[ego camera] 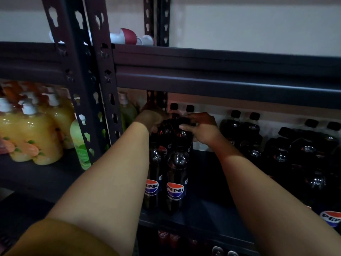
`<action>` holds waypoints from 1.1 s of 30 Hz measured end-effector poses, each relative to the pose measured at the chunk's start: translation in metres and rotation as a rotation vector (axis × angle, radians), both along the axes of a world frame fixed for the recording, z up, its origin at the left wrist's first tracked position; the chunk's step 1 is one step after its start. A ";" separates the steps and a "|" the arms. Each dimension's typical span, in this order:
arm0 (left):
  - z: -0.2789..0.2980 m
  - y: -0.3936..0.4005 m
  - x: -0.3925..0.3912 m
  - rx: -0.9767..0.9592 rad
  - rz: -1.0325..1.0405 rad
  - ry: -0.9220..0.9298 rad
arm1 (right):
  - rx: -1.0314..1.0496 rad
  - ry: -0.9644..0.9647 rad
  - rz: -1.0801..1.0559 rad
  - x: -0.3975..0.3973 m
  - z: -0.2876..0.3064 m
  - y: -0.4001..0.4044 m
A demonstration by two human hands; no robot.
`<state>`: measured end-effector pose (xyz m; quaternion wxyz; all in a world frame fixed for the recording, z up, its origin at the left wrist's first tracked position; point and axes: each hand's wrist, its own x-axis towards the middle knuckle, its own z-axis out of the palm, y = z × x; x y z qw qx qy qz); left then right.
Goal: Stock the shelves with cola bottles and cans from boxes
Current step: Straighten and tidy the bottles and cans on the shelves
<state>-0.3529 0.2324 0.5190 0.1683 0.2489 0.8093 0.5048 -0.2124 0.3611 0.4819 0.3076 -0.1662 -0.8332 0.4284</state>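
**Ana:** Cola bottles (pixel 175 183) are what matter, but take me across from the left first. What sits in the next bay?

**Ben:** Orange pump bottles (pixel 31 137) and a green one (pixel 81 145), packed behind the slotted upright (pixel 103 89). That post splits the two bays, so soap stays on one side and drinks on the other.

**Ana:** And the left hand (pixel 152 120)?

**Ben:** It reaches deep into the drinks bay, curled against the neck and shoulder of a cola bottle in the left column. I'd judge it is steadying that bottle so the row stays straight. The light is dim, so how tightly it holds is unclear.

**Ana:** Where do the bottles stand?

**Ben:** Upright on the dark shelf (pixel 212 209), two columns running front to back, labels facing outward so a shopper can read them. The front pair stands near the shelf's edge.

**Ana:** The right hand (pixel 201 129)?

**Ben:** Its fingers curl over the black cap (pixel 185 120) of a bottle in the right column, gripping from above. Probably it is seating that bottle tight behind the front one.

**Ana:** Further right?

**Ben:** More dark bottles (pixel 304 154), with bare shelf between them and the two columns. That gap looks like the room still to fill.
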 end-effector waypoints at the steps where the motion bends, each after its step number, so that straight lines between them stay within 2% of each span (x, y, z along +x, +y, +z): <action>1: -0.001 0.001 0.000 0.001 -0.002 -0.004 | -0.003 0.006 -0.003 0.000 0.000 -0.001; 11: 0.002 -0.001 0.001 0.024 -0.007 0.035 | -0.012 -0.002 0.021 0.000 0.002 0.000; 24: 0.015 -0.007 0.014 -0.123 -0.058 0.097 | 0.000 -0.056 -0.006 0.005 0.007 -0.005; 27: 0.020 -0.013 0.022 -0.163 -0.029 0.268 | 0.081 -0.061 -0.039 0.009 0.007 -0.013; 30: 0.017 -0.035 0.046 0.023 0.018 0.403 | 0.221 -0.025 -0.077 0.018 0.002 -0.028; 33: -0.001 -0.071 0.079 0.165 0.068 0.426 | 0.182 0.060 -0.031 0.029 -0.008 -0.042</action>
